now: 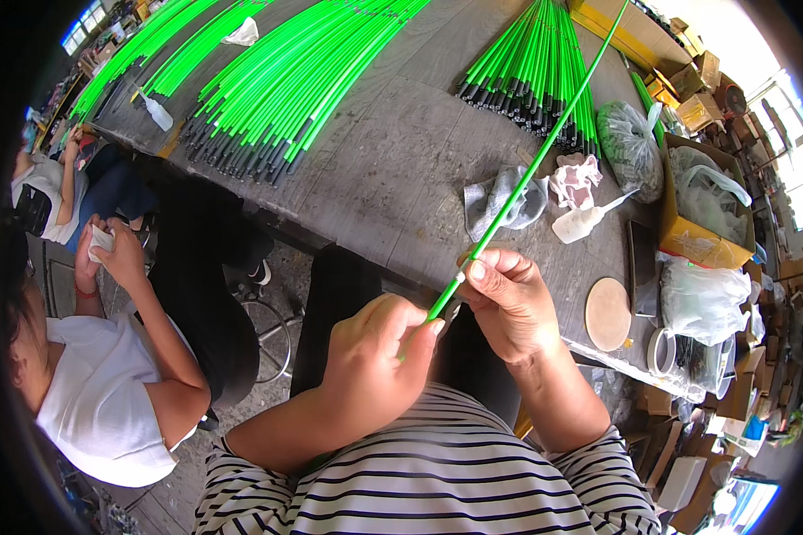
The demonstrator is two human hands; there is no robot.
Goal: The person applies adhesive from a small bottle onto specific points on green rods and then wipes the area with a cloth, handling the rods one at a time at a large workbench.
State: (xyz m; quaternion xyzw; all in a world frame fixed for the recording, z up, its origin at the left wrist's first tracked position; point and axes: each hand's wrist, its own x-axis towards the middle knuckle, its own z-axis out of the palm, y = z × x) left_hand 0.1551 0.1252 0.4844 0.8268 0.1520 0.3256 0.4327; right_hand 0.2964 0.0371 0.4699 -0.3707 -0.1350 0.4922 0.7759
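Note:
A long, thin green rod slants from between my hands up across the table toward the upper right. My left hand is closed around its near end, thumb on top. Farther up the rod, my right hand pinches it between thumb and fingers. A small white band or spot shows on the rod between the two hands. The lowest tip of the rod is hidden by my left hand. Both hands are just off the table's near edge, above my lap.
Green rods with black ends lie in a left bundle and a right bundle. Near my right hand are a grey cloth, a pinkish rag, a white nozzle bottle and a tan disc. Co-workers sit at left.

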